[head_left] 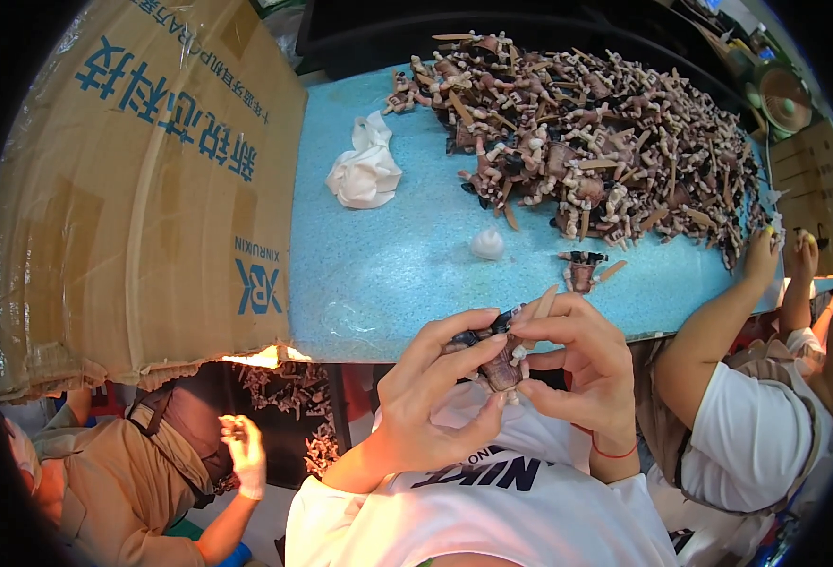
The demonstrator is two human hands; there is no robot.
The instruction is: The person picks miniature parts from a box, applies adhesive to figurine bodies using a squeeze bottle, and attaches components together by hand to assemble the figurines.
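Note:
Just past the table's near edge, both my hands hold one small toy figure (503,373) with a brownish-purple body, pale limbs and black parts. The fingers of my left hand (426,402) pinch it from the left. My right hand (588,369) grips its right side with thumb and fingers, and a flat tan blade-like piece (546,302) sticks up beside those fingertips. Whether that piece is joined to the figure I cannot tell. A similar figure (582,271) lies on the blue tabletop (379,283) beyond my right hand.
A large pile of such figures (586,142) covers the far right. Crumpled white tissue (366,165) and a small white lump (487,244) lie left of it. A tall cardboard box (143,217) borders the left. Co-workers' hands (245,454) are at lower left and right.

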